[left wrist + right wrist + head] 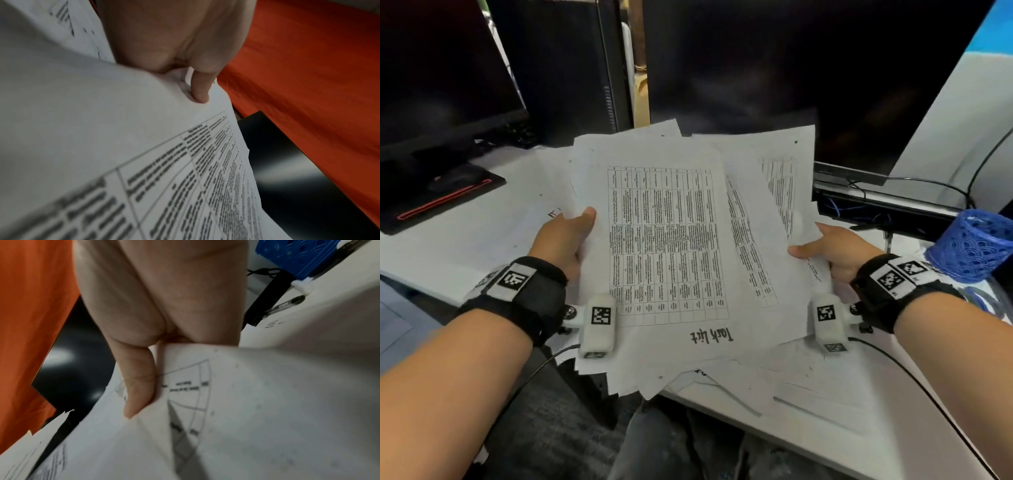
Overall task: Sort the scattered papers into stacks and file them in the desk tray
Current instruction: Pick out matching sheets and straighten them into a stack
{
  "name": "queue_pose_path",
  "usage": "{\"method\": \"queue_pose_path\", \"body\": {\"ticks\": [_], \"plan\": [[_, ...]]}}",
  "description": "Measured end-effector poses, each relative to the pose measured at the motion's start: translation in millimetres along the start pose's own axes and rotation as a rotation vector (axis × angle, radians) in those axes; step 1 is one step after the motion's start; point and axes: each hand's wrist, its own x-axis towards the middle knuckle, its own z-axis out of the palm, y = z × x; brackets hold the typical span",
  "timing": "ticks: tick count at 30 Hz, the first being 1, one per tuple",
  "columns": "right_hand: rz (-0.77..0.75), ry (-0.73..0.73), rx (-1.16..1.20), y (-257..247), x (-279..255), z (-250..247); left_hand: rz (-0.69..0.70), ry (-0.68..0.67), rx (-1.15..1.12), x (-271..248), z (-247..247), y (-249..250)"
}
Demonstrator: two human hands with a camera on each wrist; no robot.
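Head view: left hand (563,240) and right hand (835,251) each pinch an edge of the fanned white printed paper stack (671,246), thumbs on top, above the white counter (465,236).

Left hand (174,35) thumb pinching printed papers (123,146)

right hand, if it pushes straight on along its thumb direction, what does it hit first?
The right hand points left across the fanned papers that it grips, so it would probably meet the left hand at their opposite edge. Depth is unclear, so treat this as likely.
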Motion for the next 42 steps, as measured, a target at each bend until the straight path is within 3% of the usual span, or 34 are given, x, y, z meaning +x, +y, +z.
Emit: {"method": "queue_pose_path", "body": {"ticks": [5, 11, 14, 17, 19, 23, 26, 33, 35, 42], "plan": [[-0.074, -0.080, 0.068, 0.1, -7.8, -1.5, -0.075, -0.073, 0.030, -7.2, 31.1, -3.8], [-0.063, -0.186, 0.090, -0.8, -31.0, 21.7, -0.008, -0.099, 0.031, -27.6, 73.3, -6.8], [-0.053, -0.050, 0.027, 1.2, -28.9, 23.7, -0.013, -0.078, -0.012, -28.2, 75.7, -9.2], [0.001, 0.098, 0.087, -0.6, -28.2, 19.6, 0.074, -0.070, 0.073, -32.0, 76.7, -6.2], [-0.012, 0.133, 0.001, -5.5, -27.4, 13.4, 0.140, -0.101, 0.089, -31.6, 75.6, -1.4], [-0.116, 0.145, -0.299, -33.2, -31.9, 7.7, 0.226, -0.174, 0.012, -40.1, 74.7, 20.2], [-0.213, 0.189, -0.281, -56.7, -37.5, 14.7, 0.347, -0.218, 0.001, -50.1, 80.1, 42.8], [-0.754, 0.559, -0.148, -96.0, -65.1, 35.7, 0.742, -0.118, 0.114, -69.8, 95.7, 103.3], [-0.847, 0.583, -0.119, -101.9, -78.0, 39.1, 0.813, -0.103, 0.103, -75.2, 98.4, 116.5], [-0.787, 0.522, -0.144, -88.2, -83.4, 44.4, 0.754, -0.214, 0.270, -82.4, 101.9, 106.3]]}}
